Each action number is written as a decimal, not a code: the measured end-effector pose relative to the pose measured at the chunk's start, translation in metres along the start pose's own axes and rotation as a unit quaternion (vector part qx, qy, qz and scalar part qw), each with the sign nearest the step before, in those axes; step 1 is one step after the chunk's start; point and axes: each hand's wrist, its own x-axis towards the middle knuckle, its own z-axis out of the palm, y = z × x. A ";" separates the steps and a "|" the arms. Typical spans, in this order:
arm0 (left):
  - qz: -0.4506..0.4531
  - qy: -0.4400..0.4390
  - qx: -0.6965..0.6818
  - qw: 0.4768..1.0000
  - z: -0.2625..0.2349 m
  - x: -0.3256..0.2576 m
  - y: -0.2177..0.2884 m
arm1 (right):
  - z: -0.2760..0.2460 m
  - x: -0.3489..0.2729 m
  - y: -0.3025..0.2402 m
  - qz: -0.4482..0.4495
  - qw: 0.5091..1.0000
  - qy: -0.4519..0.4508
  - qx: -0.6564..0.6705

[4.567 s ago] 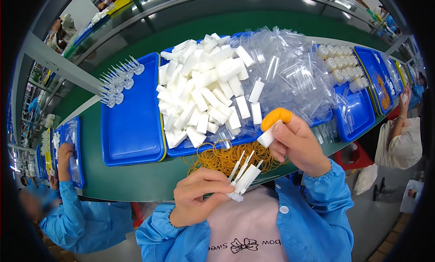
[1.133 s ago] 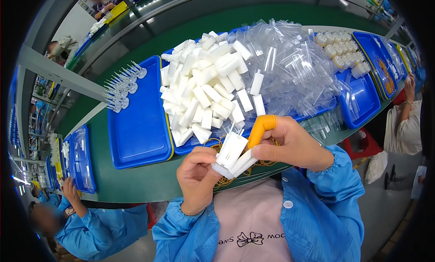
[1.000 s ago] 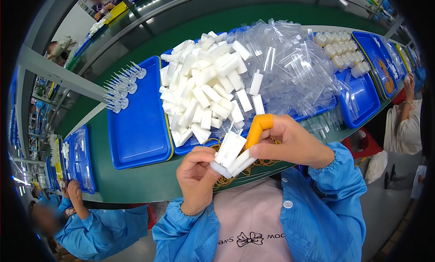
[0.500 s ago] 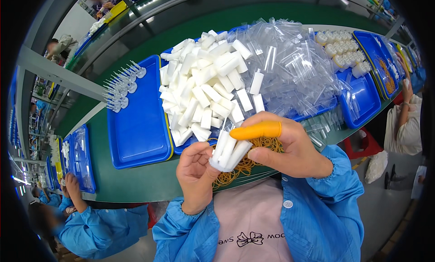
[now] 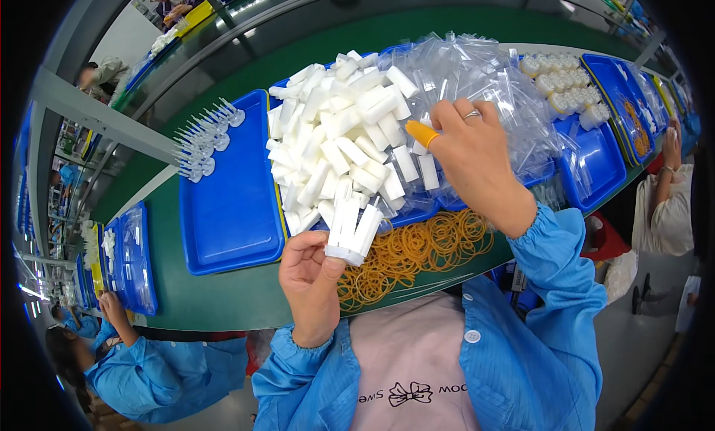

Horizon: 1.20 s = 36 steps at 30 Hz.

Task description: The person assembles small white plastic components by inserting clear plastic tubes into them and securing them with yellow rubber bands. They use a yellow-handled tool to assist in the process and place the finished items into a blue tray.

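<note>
View from above a green workbench. The left hand point(image 5: 311, 282), close to the person's chest, is closed around a small bundle point(image 5: 350, 228) of white plastic sticks, held upright like a fan. Half a second ago the right hand point(image 5: 477, 159) was at this bundle too; now it has let go and reached forward over the pile point(image 5: 339, 140) of loose white sticks on a blue tray point(image 5: 227, 200). Its fingers are loosely spread and appear to hold nothing, with an orange cot point(image 5: 422, 133) on the fingertip nearest the sticks. That suggests the bundle is not yet full and another stick is being fetched. Clear bags point(image 5: 491, 81) are heaped beyond the pile. Yellow rubber bands point(image 5: 417, 248) lie on the bench between tray and body. A co-worker in blue point(image 5: 141, 371) sits at far left
</note>
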 end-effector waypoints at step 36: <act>0.090 -0.159 0.144 0.973 -0.002 -0.007 0.001 | -0.063 -0.019 -0.002 0.220 0.777 0.014 0.590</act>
